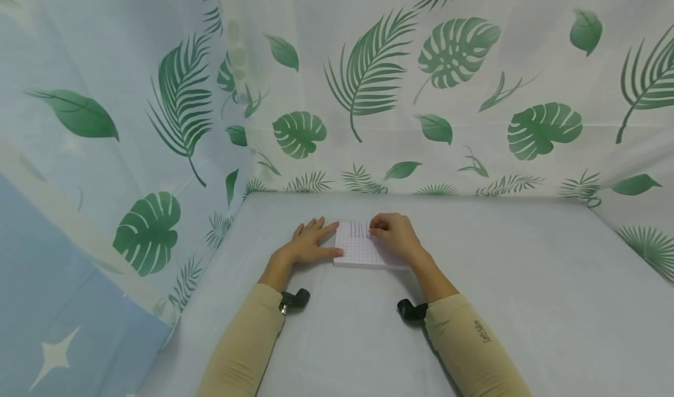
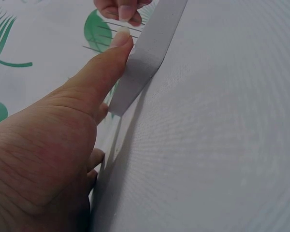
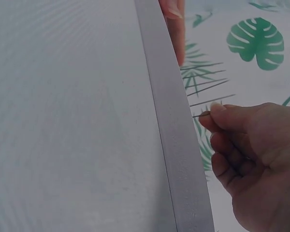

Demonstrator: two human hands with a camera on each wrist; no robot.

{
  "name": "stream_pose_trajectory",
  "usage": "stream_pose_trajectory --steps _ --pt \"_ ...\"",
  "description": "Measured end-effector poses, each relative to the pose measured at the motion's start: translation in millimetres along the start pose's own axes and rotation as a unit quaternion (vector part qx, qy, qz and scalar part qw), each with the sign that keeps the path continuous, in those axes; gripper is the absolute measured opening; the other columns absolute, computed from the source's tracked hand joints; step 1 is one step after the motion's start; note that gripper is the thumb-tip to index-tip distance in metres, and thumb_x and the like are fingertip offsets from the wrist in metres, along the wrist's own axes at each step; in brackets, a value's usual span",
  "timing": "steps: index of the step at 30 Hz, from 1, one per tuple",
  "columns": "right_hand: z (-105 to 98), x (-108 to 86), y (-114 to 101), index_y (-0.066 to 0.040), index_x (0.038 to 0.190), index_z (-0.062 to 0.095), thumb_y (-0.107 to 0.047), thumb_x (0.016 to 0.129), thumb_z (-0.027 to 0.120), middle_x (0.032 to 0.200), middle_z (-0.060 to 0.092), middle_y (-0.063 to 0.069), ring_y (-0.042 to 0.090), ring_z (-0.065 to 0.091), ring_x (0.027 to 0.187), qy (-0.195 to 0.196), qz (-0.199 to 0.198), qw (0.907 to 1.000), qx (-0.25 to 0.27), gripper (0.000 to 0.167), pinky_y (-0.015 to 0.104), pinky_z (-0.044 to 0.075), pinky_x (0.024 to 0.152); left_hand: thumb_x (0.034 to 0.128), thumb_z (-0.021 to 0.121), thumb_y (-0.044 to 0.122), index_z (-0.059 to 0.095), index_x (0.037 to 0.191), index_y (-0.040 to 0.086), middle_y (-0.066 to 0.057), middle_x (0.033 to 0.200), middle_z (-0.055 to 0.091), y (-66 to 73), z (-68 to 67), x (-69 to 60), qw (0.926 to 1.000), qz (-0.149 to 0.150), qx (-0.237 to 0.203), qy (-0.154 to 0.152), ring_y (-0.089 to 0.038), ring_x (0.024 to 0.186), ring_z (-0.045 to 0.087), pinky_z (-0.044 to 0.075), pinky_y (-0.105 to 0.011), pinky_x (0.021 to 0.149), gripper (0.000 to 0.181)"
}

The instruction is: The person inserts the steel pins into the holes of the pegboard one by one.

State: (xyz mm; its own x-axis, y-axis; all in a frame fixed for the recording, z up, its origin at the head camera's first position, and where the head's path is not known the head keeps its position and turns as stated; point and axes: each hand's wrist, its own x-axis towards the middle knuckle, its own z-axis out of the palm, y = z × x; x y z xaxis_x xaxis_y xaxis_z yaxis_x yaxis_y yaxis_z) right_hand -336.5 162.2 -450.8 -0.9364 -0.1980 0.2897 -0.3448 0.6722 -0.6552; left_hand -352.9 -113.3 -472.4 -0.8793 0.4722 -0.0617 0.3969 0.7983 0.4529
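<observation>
A white board point(image 1: 363, 254) with a grid of small holes lies flat on the table. Several thin dark pins point(image 1: 358, 230) stand upright in a row near its far side; in the right wrist view the pins point(image 3: 208, 87) rise from the board point(image 3: 176, 135). The left hand point(image 1: 308, 244) rests at the board's left edge, fingers spread, its thumb touching the near left corner. The right hand point(image 1: 397, 236) pinches one thin pin between thumb and forefinger at the board, at the right end of the row, its other fingers curled, as the right hand point(image 3: 261, 154) shows close up.
The table point(image 1: 347, 327) has a pale cloth cover. Behind it hangs a white curtain point(image 1: 474, 128) with green leaf prints, and another curtain point(image 1: 105, 180) hangs at the left. A black wrist device point(image 1: 297, 299) is on the left arm, another wrist device point(image 1: 412, 310) on the right.
</observation>
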Motion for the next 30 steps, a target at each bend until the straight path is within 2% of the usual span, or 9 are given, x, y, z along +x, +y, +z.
stream_pose_trajectory --steps 10,19,30 --pt "2.2 1.1 -2.5 -0.006 0.098 0.076 -0.008 0.095 0.075 0.088 0.077 0.005 0.018 0.066 0.079 0.001 -0.017 0.9997 -0.016 0.004 0.035 0.054 0.076 0.0898 0.06 0.076 0.027 0.166 0.034 -0.014 0.175 0.012 0.2 -0.6 1.1 1.0 0.0 0.009 0.001 -0.036 0.163 0.005 -0.001 -0.059 0.13 0.093" --pt "2.6 -1.5 -2.6 -0.005 0.096 0.076 -0.009 0.094 0.076 0.085 0.076 0.005 0.018 0.064 0.077 0.004 -0.013 0.9997 -0.02 0.004 0.035 0.052 0.075 0.0896 0.061 0.076 0.027 0.166 0.034 -0.014 0.175 0.011 1.1 -1.1 -0.4 0.9999 -0.004 -0.001 -0.009 -0.036 0.163 0.004 -0.002 -0.058 0.13 0.093" --pt "-0.1 -4.5 -1.3 -0.005 0.102 0.076 -0.008 0.095 0.075 0.093 0.076 0.007 0.022 0.068 0.087 -0.013 -0.002 0.9999 -0.008 0.008 0.044 0.056 0.084 0.0886 0.061 0.077 0.029 0.165 0.035 -0.013 0.175 0.012 0.1 -0.5 -0.1 1.0 -0.003 -0.003 -0.002 -0.035 0.163 0.004 -0.002 -0.058 0.131 0.093"
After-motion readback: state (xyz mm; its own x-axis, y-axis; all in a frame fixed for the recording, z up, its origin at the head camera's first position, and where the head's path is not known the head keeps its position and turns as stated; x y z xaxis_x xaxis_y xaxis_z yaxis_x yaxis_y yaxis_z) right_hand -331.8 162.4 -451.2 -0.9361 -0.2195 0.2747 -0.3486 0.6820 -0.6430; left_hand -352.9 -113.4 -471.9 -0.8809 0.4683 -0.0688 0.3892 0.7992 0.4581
